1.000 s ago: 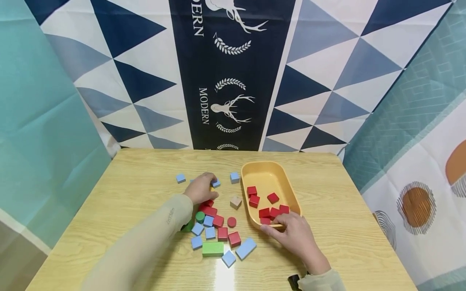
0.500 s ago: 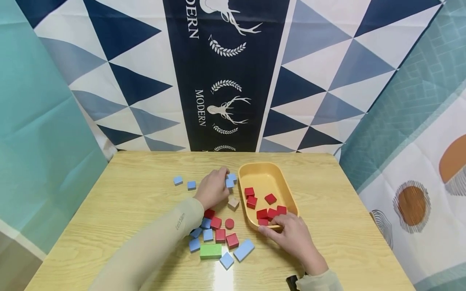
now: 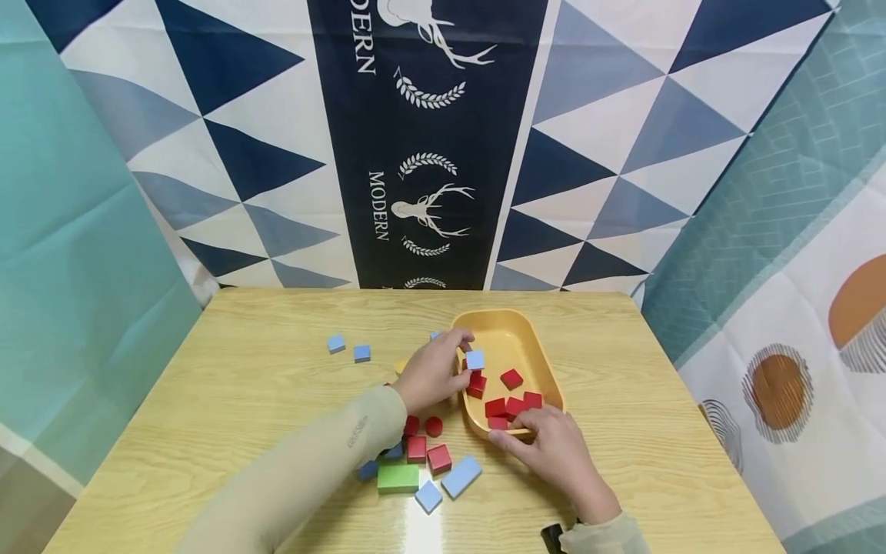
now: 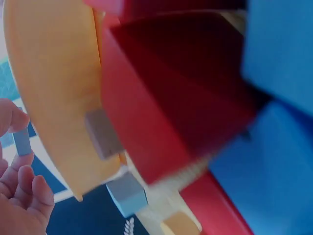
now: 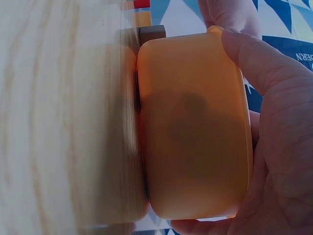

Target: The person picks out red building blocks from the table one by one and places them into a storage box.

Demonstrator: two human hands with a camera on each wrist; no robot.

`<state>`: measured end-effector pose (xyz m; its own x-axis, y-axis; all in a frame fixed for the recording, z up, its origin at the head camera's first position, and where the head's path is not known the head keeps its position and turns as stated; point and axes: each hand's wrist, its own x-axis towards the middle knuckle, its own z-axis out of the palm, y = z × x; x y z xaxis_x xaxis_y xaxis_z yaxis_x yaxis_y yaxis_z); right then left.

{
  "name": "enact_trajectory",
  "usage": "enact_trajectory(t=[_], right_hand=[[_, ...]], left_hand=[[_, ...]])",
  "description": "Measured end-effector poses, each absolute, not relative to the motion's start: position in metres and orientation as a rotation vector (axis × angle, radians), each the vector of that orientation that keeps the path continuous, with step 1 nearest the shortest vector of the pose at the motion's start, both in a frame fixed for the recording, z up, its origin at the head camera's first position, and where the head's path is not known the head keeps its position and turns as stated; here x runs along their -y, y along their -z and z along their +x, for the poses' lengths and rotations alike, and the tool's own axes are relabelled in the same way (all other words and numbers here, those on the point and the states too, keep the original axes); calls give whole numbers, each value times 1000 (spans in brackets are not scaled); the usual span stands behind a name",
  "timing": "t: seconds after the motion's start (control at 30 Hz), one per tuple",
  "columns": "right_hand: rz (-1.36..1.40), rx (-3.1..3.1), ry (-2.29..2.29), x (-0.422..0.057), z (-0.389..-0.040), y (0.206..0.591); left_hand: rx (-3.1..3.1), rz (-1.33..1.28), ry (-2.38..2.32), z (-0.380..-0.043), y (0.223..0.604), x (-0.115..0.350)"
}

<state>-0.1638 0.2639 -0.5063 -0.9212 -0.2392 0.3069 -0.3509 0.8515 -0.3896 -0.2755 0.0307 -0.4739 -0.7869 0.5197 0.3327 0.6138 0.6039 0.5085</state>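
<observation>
My left hand (image 3: 432,373) pinches a small blue block (image 3: 474,359) between thumb and fingertips, over the left rim of the yellow-orange tray (image 3: 515,342). In the left wrist view the same block (image 4: 22,142) shows upright between the fingers, beside the tray's outer wall (image 4: 54,93). Several red cubes (image 3: 511,379) lie in the tray, most toward its near end. My right hand (image 3: 561,450) grips the tray's near rim, with its thumb along the edge in the right wrist view and fingers at the far side of the wall (image 5: 195,122).
Left of the tray lie loose blocks: red cubes (image 3: 439,458), a red round piece (image 3: 433,426), a green block (image 3: 398,478) and a long blue block (image 3: 461,476). Two blue cubes (image 3: 362,353) sit farther back. A patterned cloth (image 3: 429,154) hangs behind the table.
My left hand has picked up a blue block from behind the pile and carried it right, over the tray's left rim. My right hand has stayed on the tray's near rim.
</observation>
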Motion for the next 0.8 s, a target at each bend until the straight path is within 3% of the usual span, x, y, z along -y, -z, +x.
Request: enact_trajectory(t=[0.27,0.53,0.8], right_hand=[[424,2798,-638,-262,-165,508],[463,2774,-661,-261,-166,509],[433,2792,-643,-261,-165,510]], left_hand=[[2765,-676,1002,-286,480,0],[2974,-469,734,-303,500,31],[3103,-263,414,-311,492,76]])
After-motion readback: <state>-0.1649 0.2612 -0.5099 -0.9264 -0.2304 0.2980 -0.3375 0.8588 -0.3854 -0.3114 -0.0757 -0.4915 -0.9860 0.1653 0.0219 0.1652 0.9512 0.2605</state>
